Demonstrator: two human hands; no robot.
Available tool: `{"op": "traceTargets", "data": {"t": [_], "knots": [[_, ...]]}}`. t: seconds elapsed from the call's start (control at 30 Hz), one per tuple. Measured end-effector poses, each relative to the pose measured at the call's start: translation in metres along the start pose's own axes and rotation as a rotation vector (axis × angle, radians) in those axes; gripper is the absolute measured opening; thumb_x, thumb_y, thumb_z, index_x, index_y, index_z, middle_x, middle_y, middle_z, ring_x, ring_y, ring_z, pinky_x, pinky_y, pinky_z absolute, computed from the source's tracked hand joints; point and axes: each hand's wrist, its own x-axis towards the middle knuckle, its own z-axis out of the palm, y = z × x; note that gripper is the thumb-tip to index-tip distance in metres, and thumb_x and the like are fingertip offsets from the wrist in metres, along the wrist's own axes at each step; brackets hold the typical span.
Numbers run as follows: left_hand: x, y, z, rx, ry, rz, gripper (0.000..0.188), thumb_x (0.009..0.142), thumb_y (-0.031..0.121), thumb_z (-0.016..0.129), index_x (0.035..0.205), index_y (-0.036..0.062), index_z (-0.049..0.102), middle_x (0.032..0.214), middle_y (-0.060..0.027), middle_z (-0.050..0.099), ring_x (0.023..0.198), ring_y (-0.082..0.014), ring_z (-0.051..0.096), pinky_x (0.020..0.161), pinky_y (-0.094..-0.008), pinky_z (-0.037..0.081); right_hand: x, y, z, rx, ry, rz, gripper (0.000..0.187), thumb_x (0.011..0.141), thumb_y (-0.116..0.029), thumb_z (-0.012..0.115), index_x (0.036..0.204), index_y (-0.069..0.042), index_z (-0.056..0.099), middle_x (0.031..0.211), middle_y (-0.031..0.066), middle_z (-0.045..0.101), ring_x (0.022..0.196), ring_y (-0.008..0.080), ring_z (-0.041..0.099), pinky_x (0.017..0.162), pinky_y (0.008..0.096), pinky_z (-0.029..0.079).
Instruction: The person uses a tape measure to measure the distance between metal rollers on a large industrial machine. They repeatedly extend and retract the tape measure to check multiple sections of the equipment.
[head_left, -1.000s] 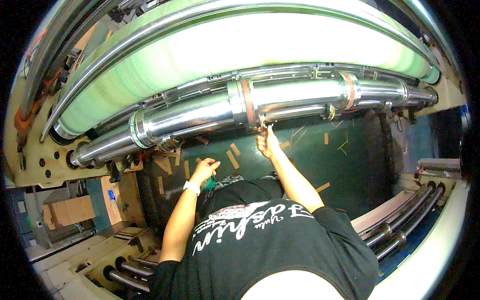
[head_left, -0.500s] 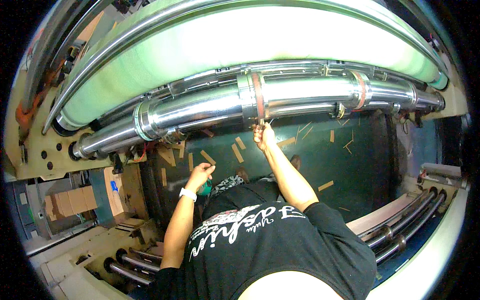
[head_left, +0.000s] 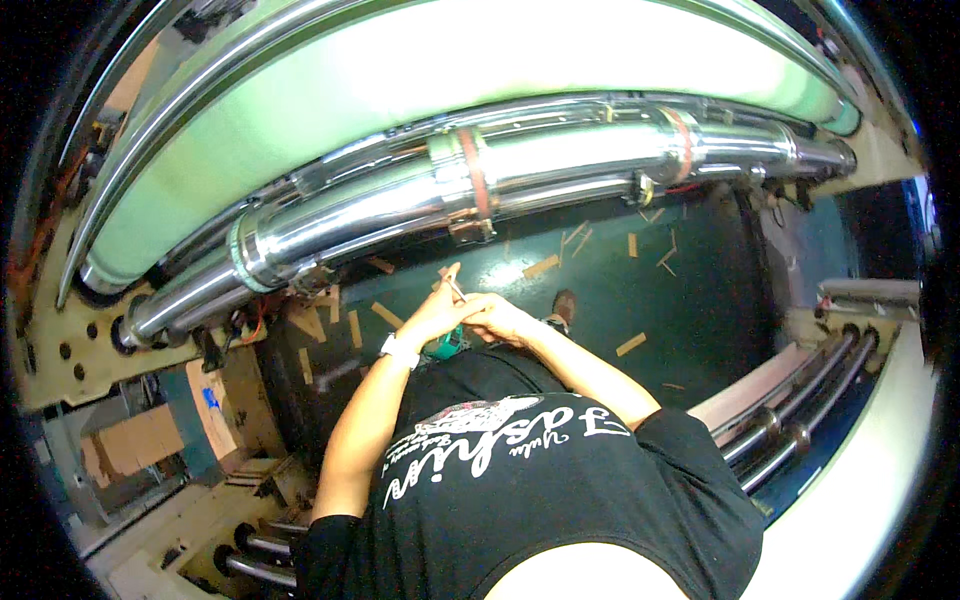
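My left hand [head_left: 432, 312] and my right hand [head_left: 497, 318] meet in front of my body, below the machine's rollers. A green object [head_left: 447, 345] shows under my left hand, which seems to hold it; its kind is unclear. A thin, dark piece [head_left: 456, 289] sticks up between the hands, too small to name. The fingers of my right hand are bent and closed against the left; whatever they grip is hidden. Above them runs a shiny steel shaft [head_left: 350, 217] with metal collars and a red-banded ring [head_left: 473, 172]. A small metal block [head_left: 472, 232] sits under that ring.
A wide pale-green roller [head_left: 420, 70] spans the far side. Cardboard strips [head_left: 540, 266] lie scattered on the dark green floor [head_left: 600, 310]. Steel rods [head_left: 800, 410] stand at the right, and more rods [head_left: 262, 545] at the lower left. Brown cardboard [head_left: 135, 445] sits at the left.
My right hand has come down from the ringed collar on the shaft to my left hand. The left hand has moved up and right, and the green object with it. The view has shifted slightly.
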Motion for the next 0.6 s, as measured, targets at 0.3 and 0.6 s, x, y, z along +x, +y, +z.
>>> {"op": "traceTargets", "data": {"t": [0.3, 0.6], "knots": [[0.004, 0.037, -0.037, -0.044, -0.231, 0.053, 0.033, 0.077, 0.024, 0.066, 0.101, 0.0023, 0.058, 0.083, -0.0027, 0.061, 0.077, -0.0104, 0.055, 0.073, -0.0239, 0.044, -0.057, -0.024, -0.120, 0.223, 0.900, -0.652, 0.010, 0.080, -0.014, 0.059, 0.085, -0.007, 0.055, 0.061, -0.0007, 0.048, 0.043, 0.0069, 0.040, 0.036, 0.0191, 0.031], [0.041, -0.004, -0.091, 0.079, 0.099, 0.256, 0.010, 0.080, 0.011, 0.059, 0.081, 0.0005, 0.059, 0.069, -0.0016, 0.056, 0.066, -0.0097, 0.050, 0.062, -0.0253, 0.042, -0.073, -0.075, -0.285, 0.382, 1.350, -0.840, 0.006, 0.081, -0.010, 0.060, 0.078, -0.008, 0.054, 0.055, -0.0051, 0.039, 0.042, 0.0045, 0.034, 0.035, 0.0183, 0.026]]}}
